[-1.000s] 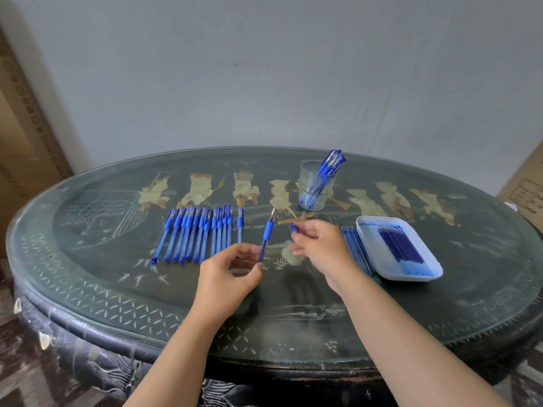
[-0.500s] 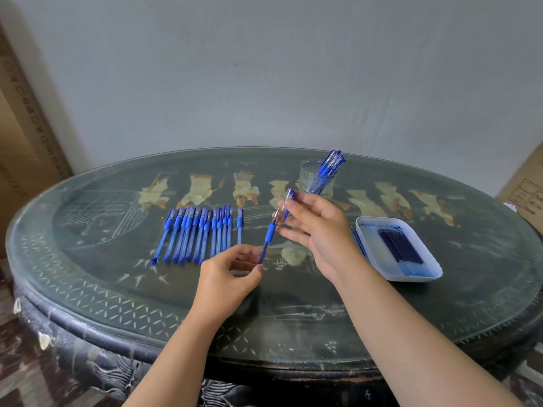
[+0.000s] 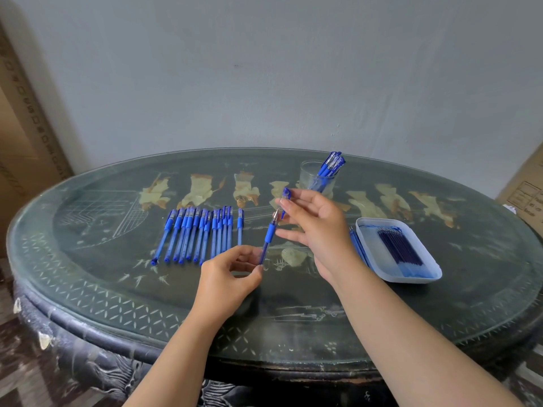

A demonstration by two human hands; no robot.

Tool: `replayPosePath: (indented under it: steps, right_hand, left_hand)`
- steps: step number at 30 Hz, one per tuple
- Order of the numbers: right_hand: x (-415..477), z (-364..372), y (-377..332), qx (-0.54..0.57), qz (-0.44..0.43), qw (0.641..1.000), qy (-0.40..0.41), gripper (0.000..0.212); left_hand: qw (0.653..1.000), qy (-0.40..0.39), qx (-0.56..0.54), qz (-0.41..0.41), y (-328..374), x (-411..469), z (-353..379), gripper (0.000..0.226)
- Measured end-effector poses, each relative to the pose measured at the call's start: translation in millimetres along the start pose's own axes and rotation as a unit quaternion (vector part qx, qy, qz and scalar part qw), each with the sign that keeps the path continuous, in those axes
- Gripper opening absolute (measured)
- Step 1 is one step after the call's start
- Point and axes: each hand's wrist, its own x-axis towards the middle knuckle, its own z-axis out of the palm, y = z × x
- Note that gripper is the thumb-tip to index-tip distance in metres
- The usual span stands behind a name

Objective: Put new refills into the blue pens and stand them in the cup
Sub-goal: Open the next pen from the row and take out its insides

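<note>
Nearest the viewer, the left hand (image 3: 232, 277) is pinching the lower end of a pen (image 3: 269, 236) between thumb and fingertips, holding it slanted above the surface (image 3: 293, 312) with its bare metal tip pointing up and away. Just beyond it, the right hand (image 3: 317, 230) is reaching across with its fingers mostly stretched out, and its fingertips are pinching a small blue cap (image 3: 286, 195) right above that tip. The two hands are working close together but are not touching. The step in hand is, by my reading, capping a pen that is already refilled. The next move is calling for the cap's mouth to be lined up with the tip and pushed down until it seats, and then the pen can go into the cup. The pen is looking slim, with a translucent blue barrel, a solid blue grip sleeve and a silver cone at the point. To the right, a pale tray (image 3: 423, 274) is holding dark blue refills (image 3: 399, 245), and a few thin blue sticks (image 3: 357, 245) are lying just beside its left rim. Farther left, a row of pens (image 3: 199, 233) is lying side by side on the surface, apparently waiting. Farthest back, the clear cup (image 3: 308, 177) is holding several standing pens (image 3: 332, 164) that are leaning to the right.
</note>
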Motion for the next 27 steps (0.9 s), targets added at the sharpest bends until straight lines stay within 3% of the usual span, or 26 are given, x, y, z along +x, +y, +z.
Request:
replayPosePath:
  steps: [10,19,27]
  right_hand:
    - [-3.6,5.0,14.7,-0.050,0.013,0.999,-0.014,0.019]
    - [-6.9,15.1,22.0,-0.167,-0.050,0.985,-0.010,0.022]
    - [-10.3,10.7,21.3,-0.167,-0.048,0.985,-0.013,0.017]
  left_hand:
    - [1.000,0.004,0.006,0.004,-0.1,0.1,-0.6,0.026]
    - [1.000,0.008,0.010,0.012,-0.4,-0.6,-2.3,0.026]
    - [1.000,-0.001,0.016,0.025,0.4,-2.7,-1.9,0.028]
